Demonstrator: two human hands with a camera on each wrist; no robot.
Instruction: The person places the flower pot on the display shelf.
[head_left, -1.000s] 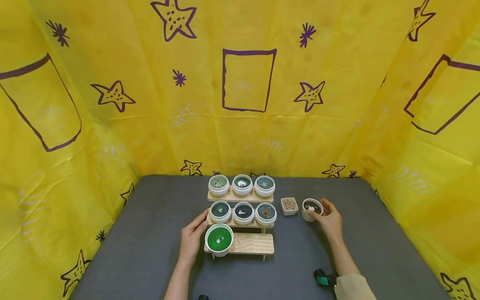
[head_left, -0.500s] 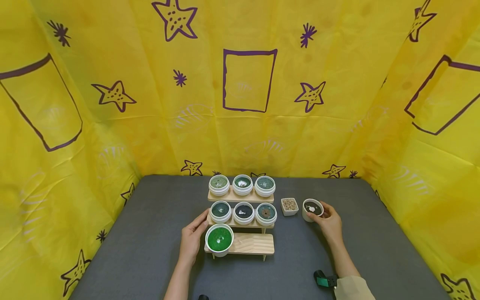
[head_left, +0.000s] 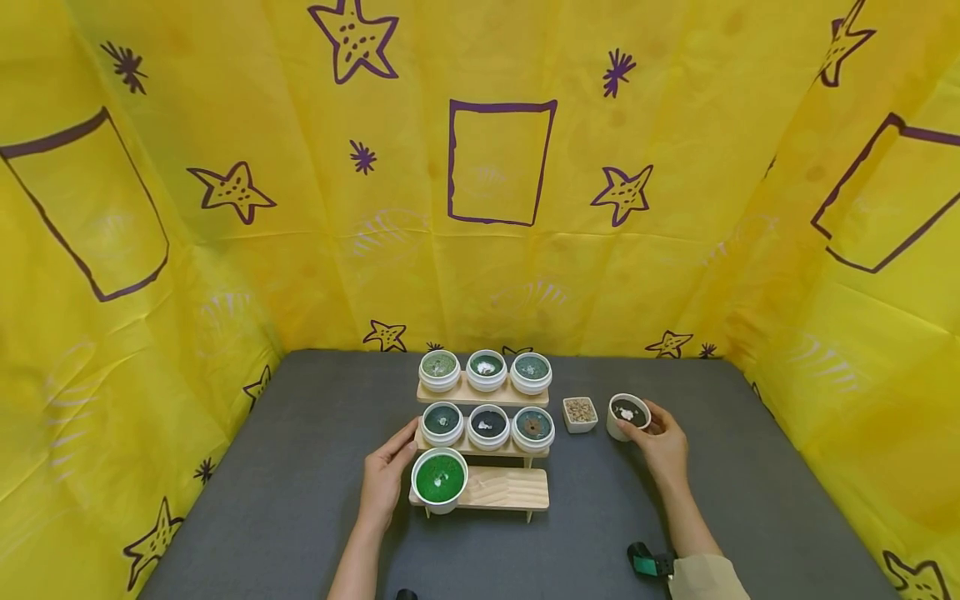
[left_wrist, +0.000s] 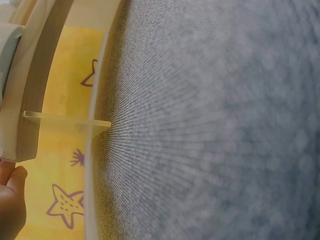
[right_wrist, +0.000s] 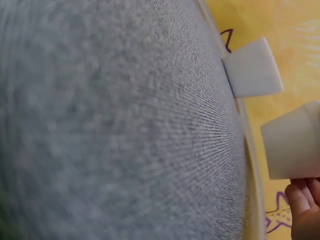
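Note:
My right hand [head_left: 664, 448] holds a small white cup [head_left: 617, 430] by its right side, thumb at the front and fingers behind. Dark filling with a white patch shows inside it. In the right wrist view the cup [right_wrist: 292, 145] hangs just off the grey table, its base apart from the cloth. At the left end of a wooden tiered stand [head_left: 502, 487], my left hand [head_left: 384, 477] grips the end of the middle shelf between thumb and fingers. A larger white cup with green filling [head_left: 439, 478] stands at the left of the lowest shelf.
Three white pots [head_left: 486, 370] stand on the top shelf and three [head_left: 488, 427] on the middle one. A small square dish [head_left: 580, 414] of beige bits sits between the stand and the held cup. Yellow cloth walls [head_left: 495, 275] enclose the grey table [head_left: 300, 467].
The right hand's grip has settled around the cup, which has risen slightly from the table. My left hand stays at the shelf end.

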